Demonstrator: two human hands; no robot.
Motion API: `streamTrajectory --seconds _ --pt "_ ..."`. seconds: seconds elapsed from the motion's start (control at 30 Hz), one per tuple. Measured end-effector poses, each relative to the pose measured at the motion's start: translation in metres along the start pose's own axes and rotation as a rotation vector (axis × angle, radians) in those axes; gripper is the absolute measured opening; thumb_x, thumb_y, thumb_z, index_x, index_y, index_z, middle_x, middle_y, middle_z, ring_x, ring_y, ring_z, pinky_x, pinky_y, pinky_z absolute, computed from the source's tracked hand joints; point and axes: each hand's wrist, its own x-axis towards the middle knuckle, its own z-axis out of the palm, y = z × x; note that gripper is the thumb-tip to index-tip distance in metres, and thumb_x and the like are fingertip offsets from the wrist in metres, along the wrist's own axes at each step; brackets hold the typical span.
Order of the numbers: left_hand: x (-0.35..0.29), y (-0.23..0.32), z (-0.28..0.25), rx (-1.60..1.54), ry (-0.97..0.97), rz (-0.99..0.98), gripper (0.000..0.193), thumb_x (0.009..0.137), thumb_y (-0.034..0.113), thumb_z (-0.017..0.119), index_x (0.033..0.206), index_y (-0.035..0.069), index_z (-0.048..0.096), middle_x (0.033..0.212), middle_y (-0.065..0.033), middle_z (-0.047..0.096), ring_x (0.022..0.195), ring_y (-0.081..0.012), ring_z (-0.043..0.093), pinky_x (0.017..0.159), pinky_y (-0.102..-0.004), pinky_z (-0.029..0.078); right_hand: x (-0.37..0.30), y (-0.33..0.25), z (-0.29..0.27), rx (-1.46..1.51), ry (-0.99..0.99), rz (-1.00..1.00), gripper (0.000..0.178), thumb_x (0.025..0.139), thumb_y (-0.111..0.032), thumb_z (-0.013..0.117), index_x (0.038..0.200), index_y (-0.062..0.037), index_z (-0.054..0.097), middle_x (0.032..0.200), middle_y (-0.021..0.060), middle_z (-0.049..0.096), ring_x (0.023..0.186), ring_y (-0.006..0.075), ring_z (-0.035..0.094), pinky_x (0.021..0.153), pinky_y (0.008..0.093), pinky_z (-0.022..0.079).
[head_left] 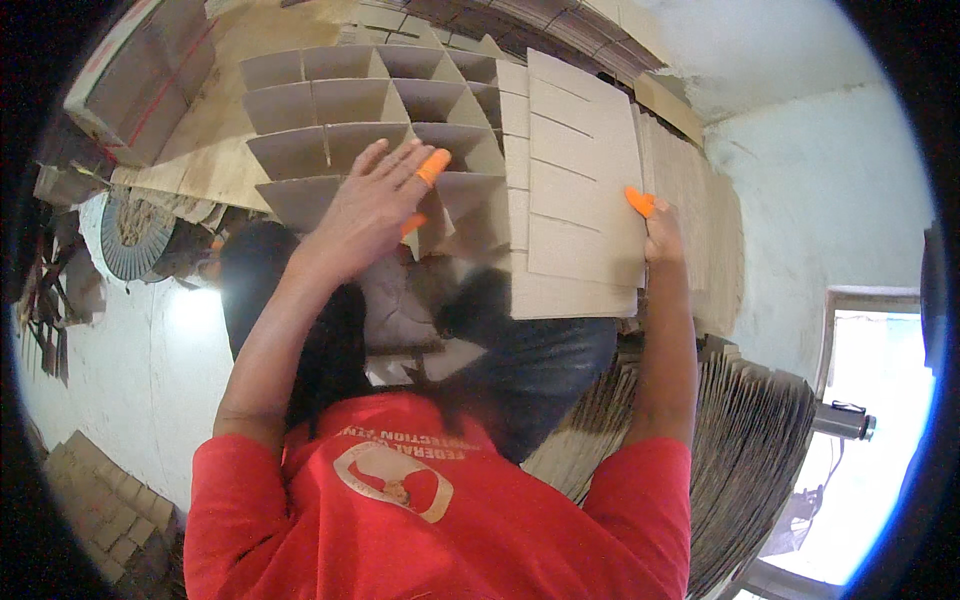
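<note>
A cardboard divider grid (355,105) with several square cells stands in front of me, above my lap. Over its near side lies my left hand (380,200), fingers stretched out and apart, with orange covers on a fingertip and the thumb. To the right of the grid are flat cardboard sheets (575,165) with parallel slits, one overlapping another. My right hand (662,230) grips their right edge, its orange-covered thumb on top and the other fingers mostly hidden.
A wooden board (235,110) extends at the back left, with a cardboard box (140,80) on it. More cardboard sheets (695,220) are stacked at the right. A long row of packed cardboard pieces (745,450) stands beside my right arm. A round grey fan-like object (138,235) is at left.
</note>
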Motion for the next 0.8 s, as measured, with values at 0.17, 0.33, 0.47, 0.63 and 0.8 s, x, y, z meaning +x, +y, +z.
streamTrajectory --seconds 0.17,0.33,0.47,0.63,0.8 --pt "-0.019 -0.015 -0.02 -0.006 0.283 -0.067 0.073 0.072 0.014 0.077 0.138 0.009 0.047 0.139 -0.0136 0.05 0.129 -0.0298 0.047 0.108 -0.0435 0.035 -0.038 -0.043 0.017 0.074 0.092 -0.02 0.03 0.087 -0.014 0.066 0.109 0.0058 0.064 0.098 0.0103 0.066 0.083 0.0172 0.064 0.075 0.0289 0.053" --pt "-0.049 -0.042 -0.051 0.016 0.387 -0.191 0.06 0.069 0.013 0.08 0.125 0.009 0.059 0.123 -0.0116 0.062 0.115 -0.0295 0.056 0.097 -0.0397 0.044 -0.092 -0.099 -0.012 -0.12 0.325 -0.357 0.039 0.087 -0.027 0.063 0.113 0.0023 0.067 0.106 0.0089 0.067 0.091 0.0168 0.063 0.084 0.0317 0.049" --pt "-0.075 -0.062 -0.055 0.049 0.331 -0.273 0.053 0.068 0.013 0.081 0.119 0.009 0.065 0.117 -0.0097 0.065 0.107 -0.0284 0.059 0.09 -0.038 0.047 -0.149 -0.17 0.058 -0.137 0.22 -0.666 0.041 0.083 -0.013 0.07 0.12 0.0028 0.063 0.11 0.0102 0.067 0.095 0.014 0.062 0.085 0.0253 0.049" --pt "-0.085 -0.071 -0.042 -0.338 0.335 -0.372 0.035 0.073 0.004 0.076 0.107 0.006 0.07 0.101 -0.009 0.069 0.093 -0.0257 0.063 0.083 -0.0347 0.049 -0.19 -0.211 0.17 -0.296 -0.044 -0.908 0.051 0.078 -0.008 0.076 0.124 0.0043 0.059 0.112 0.0118 0.066 0.095 0.0142 0.062 0.085 0.0253 0.05" --pt "-0.08 -0.066 -0.039 -0.447 0.27 -0.462 0.022 0.077 -0.002 0.071 0.099 0.002 0.07 0.092 -0.0102 0.068 0.089 -0.0229 0.063 0.078 -0.031 0.049 -0.172 -0.217 0.247 -0.545 -0.145 -1.155 0.051 0.074 -0.011 0.077 0.121 0.0022 0.062 0.093 0.0148 0.07 0.082 0.0142 0.065 0.077 0.0286 0.053"
